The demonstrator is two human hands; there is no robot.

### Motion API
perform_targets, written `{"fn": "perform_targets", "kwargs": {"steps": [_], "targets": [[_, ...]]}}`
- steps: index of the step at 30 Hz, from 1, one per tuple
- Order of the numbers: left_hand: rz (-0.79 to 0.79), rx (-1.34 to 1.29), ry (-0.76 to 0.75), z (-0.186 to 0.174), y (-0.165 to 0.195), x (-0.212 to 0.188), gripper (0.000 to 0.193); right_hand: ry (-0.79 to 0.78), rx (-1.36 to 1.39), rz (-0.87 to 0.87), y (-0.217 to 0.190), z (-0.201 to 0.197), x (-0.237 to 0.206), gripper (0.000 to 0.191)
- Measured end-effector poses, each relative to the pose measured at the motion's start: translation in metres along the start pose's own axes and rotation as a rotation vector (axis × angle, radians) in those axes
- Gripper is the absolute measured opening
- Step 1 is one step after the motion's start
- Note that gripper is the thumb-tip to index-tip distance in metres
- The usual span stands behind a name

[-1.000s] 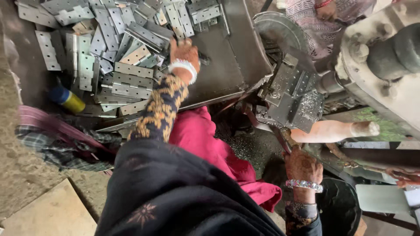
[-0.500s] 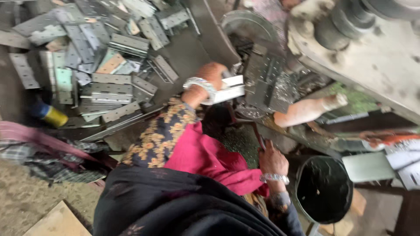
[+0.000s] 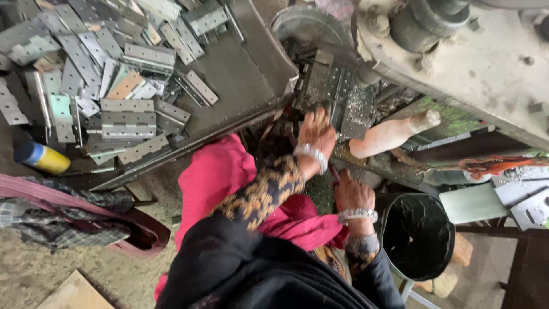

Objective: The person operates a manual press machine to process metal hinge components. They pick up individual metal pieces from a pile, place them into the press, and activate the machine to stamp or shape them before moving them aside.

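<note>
The left hand [image 3: 316, 133] is stretched to the perforated metal fixture [image 3: 331, 91] of the grey machine [image 3: 480, 63], just off the right corner of the dark tray [image 3: 240, 74]; its fingers are laid on the fixture's lower edge, and whether anything is pinched cannot be told. The right hand [image 3: 351, 194] is held lower, beside the black bucket [image 3: 417, 234], its grip hidden. Grey hinges [image 3: 128, 117] are heaped over the tray's left part. A yellow and blue can [image 3: 40, 158] lies at the tray's left edge.

Blue-yellow bottle [image 3: 41, 158] lying left, beside hinge tray [image 3: 240, 74].
</note>
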State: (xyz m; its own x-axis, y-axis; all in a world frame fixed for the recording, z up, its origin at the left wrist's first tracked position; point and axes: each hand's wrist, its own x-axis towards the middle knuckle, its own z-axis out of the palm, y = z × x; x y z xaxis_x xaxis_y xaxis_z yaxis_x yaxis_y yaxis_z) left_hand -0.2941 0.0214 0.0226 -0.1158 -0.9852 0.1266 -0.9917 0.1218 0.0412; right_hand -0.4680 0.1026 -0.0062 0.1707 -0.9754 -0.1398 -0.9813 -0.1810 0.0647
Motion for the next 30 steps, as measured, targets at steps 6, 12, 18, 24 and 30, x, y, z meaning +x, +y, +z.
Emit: {"fn": "perform_targets", "kwargs": {"steps": [6,12,18,24,30], "targets": [[-0.430,0.975,0.333,0.032,0.002,0.041,0.016,0.228,0.009,0.013,0.009,0.083,-0.020,0.038],[-0.016,-0.129,0.221,0.033,0.001,0.026,0.020,0.117,0.195,0.141,0.002,0.090,-0.021,0.036],[-0.138,0.022,0.263,0.029,0.002,0.044,0.021,0.229,0.056,-0.011,0.021,0.069,-0.008,0.036],[-0.113,0.023,0.231,0.024,0.000,0.044,0.028,0.170,0.062,0.109,-0.004,0.098,-0.022,0.035],[-0.160,0.067,0.157,0.017,-0.002,0.062,0.033,0.268,-0.125,-0.020,0.024,0.067,0.002,0.038]]}}
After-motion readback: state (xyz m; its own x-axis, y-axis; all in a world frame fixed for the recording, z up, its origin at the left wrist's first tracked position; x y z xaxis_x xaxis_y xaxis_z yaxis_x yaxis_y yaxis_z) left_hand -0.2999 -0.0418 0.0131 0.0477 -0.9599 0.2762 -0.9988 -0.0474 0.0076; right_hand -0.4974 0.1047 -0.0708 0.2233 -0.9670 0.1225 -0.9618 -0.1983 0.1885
